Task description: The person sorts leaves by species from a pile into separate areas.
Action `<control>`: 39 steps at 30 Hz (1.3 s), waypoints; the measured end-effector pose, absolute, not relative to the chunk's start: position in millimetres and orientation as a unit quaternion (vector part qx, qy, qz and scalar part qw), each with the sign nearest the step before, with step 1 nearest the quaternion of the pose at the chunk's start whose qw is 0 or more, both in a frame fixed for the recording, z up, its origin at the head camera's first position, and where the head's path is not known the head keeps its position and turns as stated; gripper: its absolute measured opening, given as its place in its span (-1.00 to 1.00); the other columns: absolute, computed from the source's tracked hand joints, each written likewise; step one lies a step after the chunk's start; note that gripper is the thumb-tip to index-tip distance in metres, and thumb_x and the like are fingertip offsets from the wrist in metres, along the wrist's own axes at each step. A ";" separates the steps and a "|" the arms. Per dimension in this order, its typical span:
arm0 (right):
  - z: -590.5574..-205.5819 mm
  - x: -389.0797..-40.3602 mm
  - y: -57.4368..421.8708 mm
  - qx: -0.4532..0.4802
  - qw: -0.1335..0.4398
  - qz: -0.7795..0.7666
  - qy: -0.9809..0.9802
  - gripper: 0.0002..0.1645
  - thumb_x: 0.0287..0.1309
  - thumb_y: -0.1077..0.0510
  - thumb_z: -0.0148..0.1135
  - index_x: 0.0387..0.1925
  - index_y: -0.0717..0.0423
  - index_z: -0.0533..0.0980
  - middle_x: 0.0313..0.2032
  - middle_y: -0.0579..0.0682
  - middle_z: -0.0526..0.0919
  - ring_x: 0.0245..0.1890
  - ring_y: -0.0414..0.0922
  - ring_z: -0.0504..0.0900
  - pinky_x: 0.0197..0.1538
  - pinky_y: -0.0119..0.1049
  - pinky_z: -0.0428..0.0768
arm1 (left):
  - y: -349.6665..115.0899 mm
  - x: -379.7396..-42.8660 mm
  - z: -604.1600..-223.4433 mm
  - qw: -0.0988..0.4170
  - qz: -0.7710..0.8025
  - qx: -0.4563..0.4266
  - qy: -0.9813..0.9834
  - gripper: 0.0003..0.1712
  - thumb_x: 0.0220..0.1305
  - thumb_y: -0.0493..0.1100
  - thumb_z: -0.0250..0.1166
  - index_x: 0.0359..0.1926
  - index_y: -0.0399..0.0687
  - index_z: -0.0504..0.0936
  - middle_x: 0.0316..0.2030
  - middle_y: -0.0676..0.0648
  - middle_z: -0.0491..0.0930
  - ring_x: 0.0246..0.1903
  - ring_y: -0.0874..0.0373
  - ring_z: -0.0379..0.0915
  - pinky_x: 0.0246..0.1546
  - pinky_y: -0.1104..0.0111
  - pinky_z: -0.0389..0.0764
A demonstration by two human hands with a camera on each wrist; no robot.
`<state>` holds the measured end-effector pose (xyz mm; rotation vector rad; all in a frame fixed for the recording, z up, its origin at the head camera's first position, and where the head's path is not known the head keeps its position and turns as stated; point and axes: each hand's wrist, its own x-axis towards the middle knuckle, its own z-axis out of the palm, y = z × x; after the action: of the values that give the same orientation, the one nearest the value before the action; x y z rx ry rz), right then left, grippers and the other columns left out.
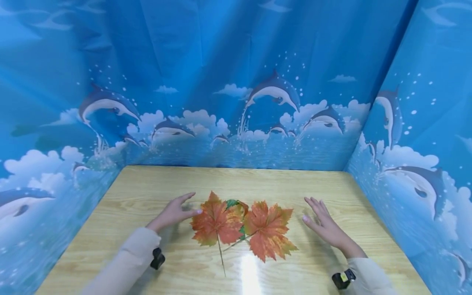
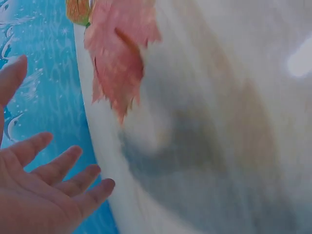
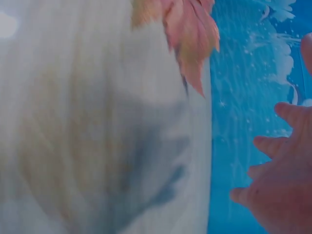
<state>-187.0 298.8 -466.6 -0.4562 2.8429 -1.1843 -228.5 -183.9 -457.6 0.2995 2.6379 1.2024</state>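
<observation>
Two large orange-red artificial maple leaves lie close together on the wooden table, the left leaf (image 1: 215, 223) with its thin stem toward the front edge and the right leaf (image 1: 269, 229) with its stem pointing left. Between and behind them shows a partly covered green and orange leaf (image 1: 241, 207). My left hand (image 1: 175, 213) is spread just left of the left leaf, its thumb tip near that leaf's edge. To the right of the right leaf, apart from it, my right hand (image 1: 324, 225) hovers with fingers extended. Both hands hold nothing; the left wrist view shows the left fingers (image 2: 63, 165) separated.
The pale wood-grain table (image 1: 158, 180) reflects a bright light near its front. Blue curtains printed with dolphins (image 1: 236, 82) stand along the back and both sides. A small black wrist camera (image 1: 157, 259) sits on the left wrist, another (image 1: 343, 279) on the right.
</observation>
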 end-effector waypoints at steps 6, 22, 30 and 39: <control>-482.4 -177.2 279.8 -0.144 0.017 -0.409 0.901 -0.25 0.39 0.01 0.01 0.47 0.09 0.00 0.44 0.33 -0.08 0.40 0.42 -0.25 0.17 0.57 -0.16 | -174.2 -216.8 -473.8 0.126 0.463 0.059 0.875 -0.05 0.15 0.07 0.38 0.42 -0.21 0.15 0.37 -0.29 0.20 0.33 -0.30 0.10 0.29 -0.12 0.21; -502.3 -166.8 247.8 -0.110 0.053 -0.442 0.888 -0.17 0.35 -0.09 0.06 0.48 0.06 -0.02 0.44 0.28 -0.01 0.38 0.35 0.02 0.27 0.43 0.03 | -152.0 -206.2 -499.8 0.054 0.415 0.081 0.905 -0.21 0.10 -0.15 0.44 0.31 -0.32 0.33 0.25 -0.33 0.37 0.26 -0.27 0.25 0.27 -0.07 0.29; -508.2 -167.1 236.4 -0.086 0.048 -0.430 0.897 -0.09 0.26 -0.16 0.17 0.45 0.13 0.05 0.40 0.28 0.13 0.37 0.29 0.13 0.34 0.29 0.09 | -146.1 -199.7 -504.3 0.017 0.332 0.152 0.931 -0.27 0.13 -0.20 0.40 0.27 -0.41 0.36 0.28 -0.38 0.29 0.27 -0.31 0.20 0.27 -0.08 0.27; -506.3 -165.8 229.5 -0.113 -0.008 -0.401 0.909 -0.24 0.18 -0.02 0.30 0.28 0.31 0.31 0.23 0.31 0.39 0.25 0.27 0.34 0.29 0.20 0.27 | -142.9 -199.3 -507.1 -0.021 0.311 0.203 0.928 -0.36 0.15 -0.29 0.37 0.23 -0.44 0.39 0.29 -0.35 0.31 0.27 -0.30 0.22 0.27 -0.07 0.28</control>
<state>-165.8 229.5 -506.3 -0.3569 2.8701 -1.2665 -199.3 -142.9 -507.1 0.6470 2.9563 0.9892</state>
